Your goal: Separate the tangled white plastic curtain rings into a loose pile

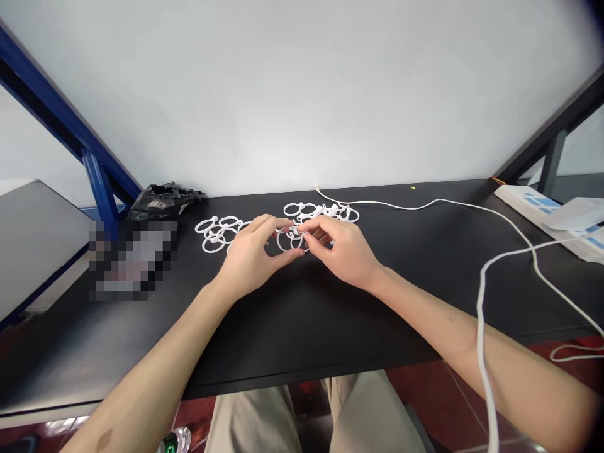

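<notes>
Between my two hands is a white plastic ring piece (283,241), several thin loops joined together, held just above the black table. My left hand (252,255) curves around it, thumb at its lower edge and index finger at its top. My right hand (344,251) pinches the same piece from the other side with thumb and index finger; its other fingers are curled. More white ring pieces (214,234) lie beside my left hand, partly hidden by it. Behind my right hand is another cluster of white rings (349,214).
A crumpled black plastic bag (163,200) sits at the back left, near a blurred-out patch. A white cable (438,201) crosses the right side of the table and passes over my right forearm. White-and-blue packaging (542,204) lies at the far right. A pale wall panel rises behind.
</notes>
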The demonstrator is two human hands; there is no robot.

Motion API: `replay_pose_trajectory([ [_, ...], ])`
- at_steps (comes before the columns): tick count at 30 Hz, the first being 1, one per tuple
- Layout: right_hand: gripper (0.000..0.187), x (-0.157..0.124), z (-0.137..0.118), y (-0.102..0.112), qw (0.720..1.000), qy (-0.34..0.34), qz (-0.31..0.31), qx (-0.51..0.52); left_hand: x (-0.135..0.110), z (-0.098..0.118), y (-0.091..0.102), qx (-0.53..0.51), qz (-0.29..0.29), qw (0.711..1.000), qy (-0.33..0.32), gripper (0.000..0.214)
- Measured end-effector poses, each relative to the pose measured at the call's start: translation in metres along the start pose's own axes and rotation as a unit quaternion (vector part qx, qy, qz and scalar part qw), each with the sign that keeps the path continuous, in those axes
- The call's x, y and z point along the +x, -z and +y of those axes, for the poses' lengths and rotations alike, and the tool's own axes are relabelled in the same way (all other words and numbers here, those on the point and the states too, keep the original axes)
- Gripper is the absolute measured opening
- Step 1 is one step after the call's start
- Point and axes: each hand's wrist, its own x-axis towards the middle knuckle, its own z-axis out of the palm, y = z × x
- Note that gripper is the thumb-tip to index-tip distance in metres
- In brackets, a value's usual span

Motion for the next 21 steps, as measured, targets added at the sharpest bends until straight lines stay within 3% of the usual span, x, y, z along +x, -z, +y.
replay_pose_trajectory([
  [8, 0.013, 0.001, -0.003, 0.002, 0.999, 0.021, 0.0, -0.039, 0.001, 0.003, 0.004, -0.005, -0.019, 1.0, -0.014, 0.037],
  [13, 0.015, 0.0, -0.003, 0.001, 1.0, -0.014, -0.001, -0.021, 0.001, 0.002, 0.004, 0.009, -0.025, 1.0, -0.003, 0.035],
  [16, 0.023, 0.0, 0.0, 0.003, 0.998, -0.048, 0.004, -0.03, 0.001, -0.004, 0.003, 0.062, 0.008, 0.997, 0.042, 0.035],
  [21, 0.016, 0.001, 0.006, 0.006, 0.99, -0.046, -0.021, -0.131, 0.0, -0.024, 0.006, 0.202, 0.064, 0.966, 0.145, 0.037],
])
